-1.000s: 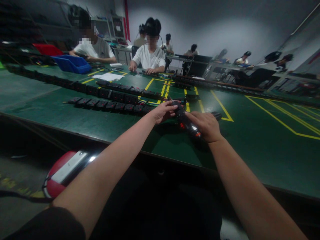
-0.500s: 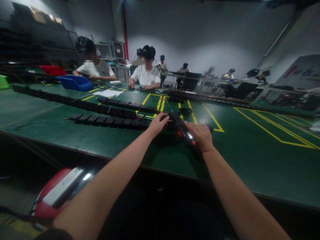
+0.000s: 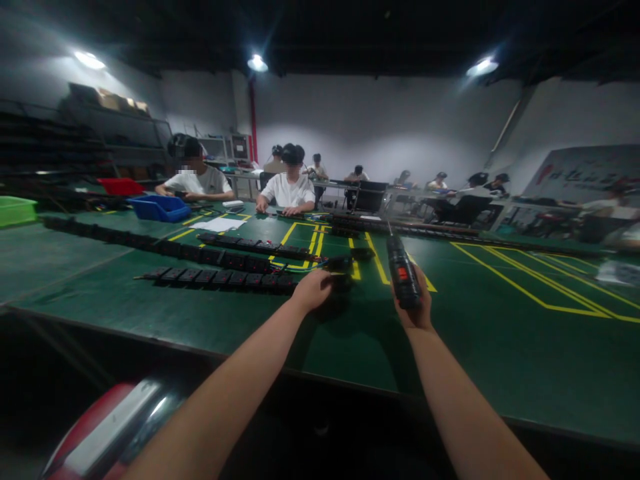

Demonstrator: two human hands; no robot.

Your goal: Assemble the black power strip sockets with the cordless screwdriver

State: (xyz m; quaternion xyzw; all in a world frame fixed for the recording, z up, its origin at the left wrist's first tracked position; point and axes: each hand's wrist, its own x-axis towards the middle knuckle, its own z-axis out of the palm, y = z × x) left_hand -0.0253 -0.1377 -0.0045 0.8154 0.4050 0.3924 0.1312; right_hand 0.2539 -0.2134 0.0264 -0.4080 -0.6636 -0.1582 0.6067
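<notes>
My right hand point(image 3: 421, 303) is wrapped round a black cordless screwdriver point(image 3: 403, 273) with a red switch. The tool is raised over the table, its thin bit pointing up and away, apart from the strips. My left hand point(image 3: 313, 291) is closed at the right end of the nearest black segmented strip point(image 3: 215, 277), which lies flat and carries small red marks. Its fingertips are partly hidden against a dark end piece point(image 3: 343, 283). Just beyond, coloured wires and a black block point(image 3: 339, 264) lie near a second strip point(image 3: 255, 245). A longer strip point(image 3: 125, 239) runs off to the left.
The green table point(image 3: 475, 360) bears yellow tape lines. A blue bin point(image 3: 160, 208), a red bin point(image 3: 120, 187), a green bin point(image 3: 17, 210) and white paper point(image 3: 217, 225) stand or lie at the left. A co-worker point(image 3: 289, 190) sits across the table.
My right hand has lifted the screwdriver away from the strip and to the right, turning its bit upward. My left hand stays by the strip's end. The view has tilted up.
</notes>
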